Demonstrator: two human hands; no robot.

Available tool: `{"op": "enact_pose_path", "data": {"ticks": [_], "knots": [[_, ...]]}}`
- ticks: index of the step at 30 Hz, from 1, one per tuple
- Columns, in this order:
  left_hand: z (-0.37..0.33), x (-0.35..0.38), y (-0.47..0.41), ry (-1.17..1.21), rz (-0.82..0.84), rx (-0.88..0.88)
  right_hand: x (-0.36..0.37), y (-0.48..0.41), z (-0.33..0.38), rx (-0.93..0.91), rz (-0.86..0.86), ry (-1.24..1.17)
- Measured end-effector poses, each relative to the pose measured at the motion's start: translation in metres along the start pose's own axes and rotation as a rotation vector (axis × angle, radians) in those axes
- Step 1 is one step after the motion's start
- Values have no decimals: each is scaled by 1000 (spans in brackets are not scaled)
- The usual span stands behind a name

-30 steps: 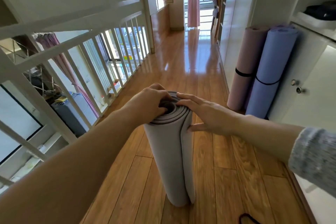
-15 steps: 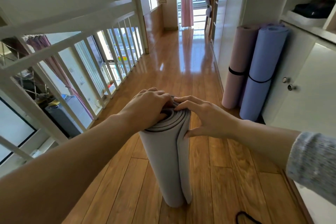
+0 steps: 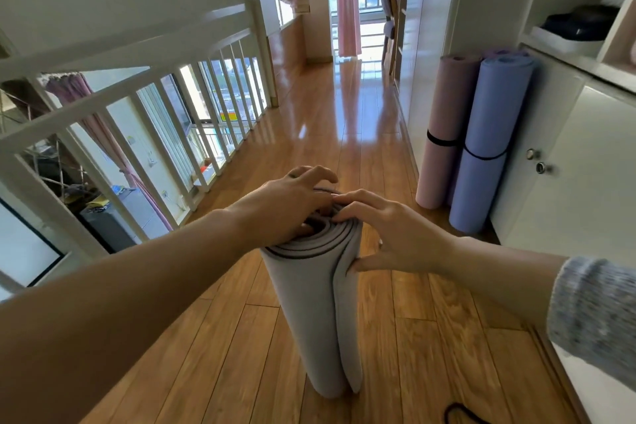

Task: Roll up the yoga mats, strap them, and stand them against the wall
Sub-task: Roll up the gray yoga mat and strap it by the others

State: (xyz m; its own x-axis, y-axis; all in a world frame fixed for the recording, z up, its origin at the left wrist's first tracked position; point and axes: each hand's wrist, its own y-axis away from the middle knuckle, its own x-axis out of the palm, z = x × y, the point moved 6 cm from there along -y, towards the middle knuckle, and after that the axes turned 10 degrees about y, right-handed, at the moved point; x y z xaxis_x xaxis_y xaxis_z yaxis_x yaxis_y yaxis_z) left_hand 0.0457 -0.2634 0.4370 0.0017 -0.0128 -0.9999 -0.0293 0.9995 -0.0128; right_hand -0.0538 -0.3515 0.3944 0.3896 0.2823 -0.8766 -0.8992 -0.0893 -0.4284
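A rolled grey yoga mat [image 3: 309,313] stands upright on the wooden floor in front of me, with no strap around it. My left hand [image 3: 292,203] rests on its top end, fingers curled over the coils. My right hand [image 3: 389,234] holds the top from the right, thumb against the loose outer flap. A pink mat [image 3: 444,127] and a blue mat [image 3: 485,148], each rolled and bound with a black strap, lean against the white cabinet at the right; a purple mat [image 3: 495,53] peeks out behind them. A black strap [image 3: 461,415] lies on the floor at the bottom edge.
A white railing [image 3: 144,113] runs along the left side over a drop to the lower level. White cabinet doors [image 3: 568,182] with knobs line the right. The wooden corridor [image 3: 344,120] leads ahead to a window with a pink curtain [image 3: 347,0].
My left hand's fingers have uncurled a little and shifted across the mat's top. The right hand has slid slightly down the mat's side. The view has tilted a bit.
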Motion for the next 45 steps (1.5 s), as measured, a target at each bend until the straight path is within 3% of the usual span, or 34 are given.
{"op": "enact_pose_path", "data": {"ticks": [5, 11, 17, 22, 34, 39, 40, 42, 45], "knots": [[-2, 2, -9, -3, 65, 209, -1, 5, -1, -15, -15, 6], [-9, 7, -18, -13, 41, 183, 1, 2, -3, -12, -12, 15], [-20, 6, -12, -222, -9, 359, 6, 14, -2, -17, 9, -31], [-23, -1, -7, -84, -21, 379, 10, 26, -1, -10, 30, -105], [-6, -4, -23, 407, -31, -29, 8, 29, -15, 38, 6, -64], [-2, -11, -2, 504, -463, -388, 7, 32, -21, 115, -127, -28], [-9, -8, 2, 503, -459, -419, 8, 32, -21, 134, -148, -16], [-26, 10, 7, 444, -295, -470, 9, 28, -19, 173, -176, 10], [-42, 31, 15, 199, -126, -471, 4, 15, -20, 186, -198, 145]]}}
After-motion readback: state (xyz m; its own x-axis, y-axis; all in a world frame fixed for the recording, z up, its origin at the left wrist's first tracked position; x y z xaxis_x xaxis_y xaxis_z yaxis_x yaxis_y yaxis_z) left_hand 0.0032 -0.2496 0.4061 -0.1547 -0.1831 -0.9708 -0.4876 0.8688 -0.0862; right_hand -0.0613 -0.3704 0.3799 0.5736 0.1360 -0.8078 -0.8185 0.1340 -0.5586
